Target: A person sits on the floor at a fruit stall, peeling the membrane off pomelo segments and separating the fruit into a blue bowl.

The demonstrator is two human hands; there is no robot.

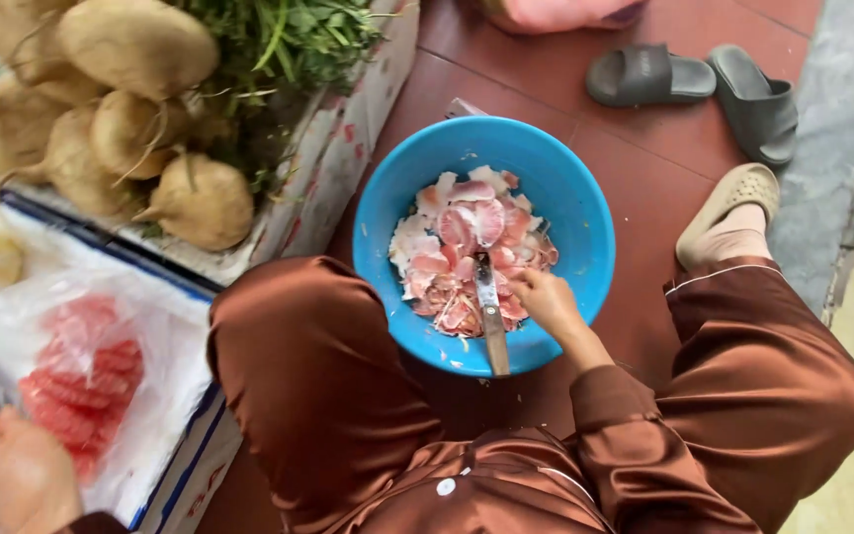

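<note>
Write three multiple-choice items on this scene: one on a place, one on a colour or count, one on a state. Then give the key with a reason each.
1. Where does the knife with the wooden handle lie?
A. on the red tiled floor
B. in the round blue plastic bowl, handle over its near rim
C. on the white plastic bag

2. How many dark grey slide sandals lie empty on the red tiled floor?
A. two
B. one
C. four

3. What is the right hand doing?
A. gripping the knife handle
B. resting on a knee
C. reaching into the pink and white peel pieces in the bowl

Key: 1 B, the blade lies among the pieces and the handle crosses the rim. 2 A, a pair lies beyond the bowl; the beige one is on a foot. 3 C, its fingers touch the pieces beside the blade.
</note>
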